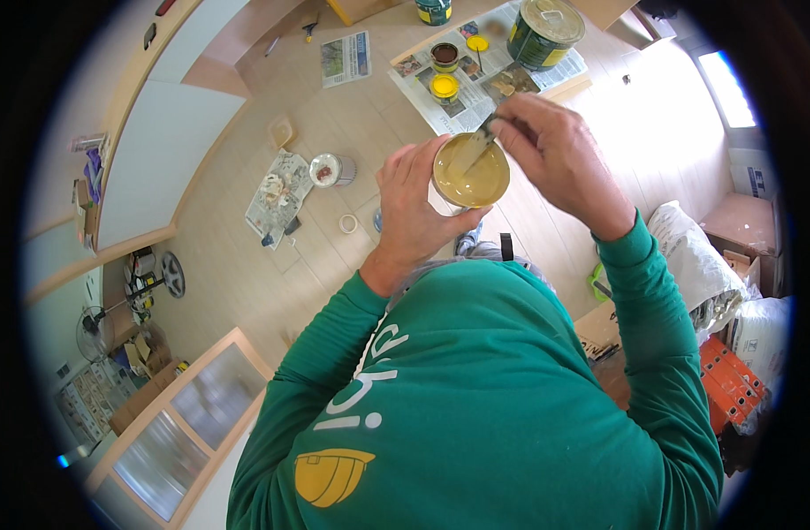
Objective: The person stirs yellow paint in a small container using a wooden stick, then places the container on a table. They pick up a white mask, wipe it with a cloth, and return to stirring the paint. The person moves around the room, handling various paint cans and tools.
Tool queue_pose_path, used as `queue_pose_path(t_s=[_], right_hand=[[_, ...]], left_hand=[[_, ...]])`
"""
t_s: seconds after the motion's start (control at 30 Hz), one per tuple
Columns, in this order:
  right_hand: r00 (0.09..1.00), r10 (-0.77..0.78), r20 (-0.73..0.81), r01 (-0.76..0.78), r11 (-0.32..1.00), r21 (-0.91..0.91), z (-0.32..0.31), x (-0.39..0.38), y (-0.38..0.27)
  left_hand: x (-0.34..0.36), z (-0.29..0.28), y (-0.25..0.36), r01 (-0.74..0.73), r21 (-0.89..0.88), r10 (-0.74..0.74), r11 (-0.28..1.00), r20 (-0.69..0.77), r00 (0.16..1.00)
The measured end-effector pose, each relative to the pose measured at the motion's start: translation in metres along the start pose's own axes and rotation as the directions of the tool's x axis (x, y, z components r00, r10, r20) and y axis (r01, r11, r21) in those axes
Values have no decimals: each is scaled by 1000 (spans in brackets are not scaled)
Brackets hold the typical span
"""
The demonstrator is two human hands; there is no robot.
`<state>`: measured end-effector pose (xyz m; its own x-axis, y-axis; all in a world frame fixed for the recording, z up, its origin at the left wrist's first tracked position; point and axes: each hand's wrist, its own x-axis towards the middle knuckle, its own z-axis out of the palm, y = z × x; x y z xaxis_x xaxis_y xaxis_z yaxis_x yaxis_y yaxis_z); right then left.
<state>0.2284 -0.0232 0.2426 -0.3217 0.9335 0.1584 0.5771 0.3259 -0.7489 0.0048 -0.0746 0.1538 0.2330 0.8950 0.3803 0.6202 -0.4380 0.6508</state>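
Observation:
My left hand (pixel 412 208) is wrapped round the side of a round bowl (pixel 502 189), with the thumb along its near edge. Inside the bowl lies a glossy tan-yellow paint (pixel 475 188). My right hand (pixel 557 150) grips the dark handle of a putty knife (pixel 469 158), whose flat blade slants down into the paint. Both hands are up in front of my green shirt, above the floor. Beyond the bowl, an open can of yellow paint (pixel 444 87) and a can of dark brown paint (pixel 444 57) stand on newspaper (pixel 462 124).
A large green paint bucket (pixel 546 35) stands on the same papers, near a yellow-coated lid (pixel 478 42). To the left are a white can (pixel 332 170), a stained newspaper (pixel 278 196) and a tape roll (pixel 348 223). White sacks (pixel 688 252) and an orange box (pixel 730 382) sit at right.

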Motion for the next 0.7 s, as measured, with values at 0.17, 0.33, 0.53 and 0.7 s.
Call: queue_pose_path(t_s=[0.17,0.33,0.53,0.7], right_hand=[[978,183,103,-177,982,-67,-5,-7,6],[983,155,-98,-141,981,133,7,-1,-5],[973,228,24,-229,968,100,12,-5,-3],[974,227,3,-226,972,60,16,-6,5]], left_hand=[[3,1,-2,1,-54,-2,999,-14,1000],[4,2,1,-13,-49,11,999,-43,999],[5,0,1,28,-88,-32,996,-42,999],[3,-1,-1,36,-60,-40,998,-68,997]])
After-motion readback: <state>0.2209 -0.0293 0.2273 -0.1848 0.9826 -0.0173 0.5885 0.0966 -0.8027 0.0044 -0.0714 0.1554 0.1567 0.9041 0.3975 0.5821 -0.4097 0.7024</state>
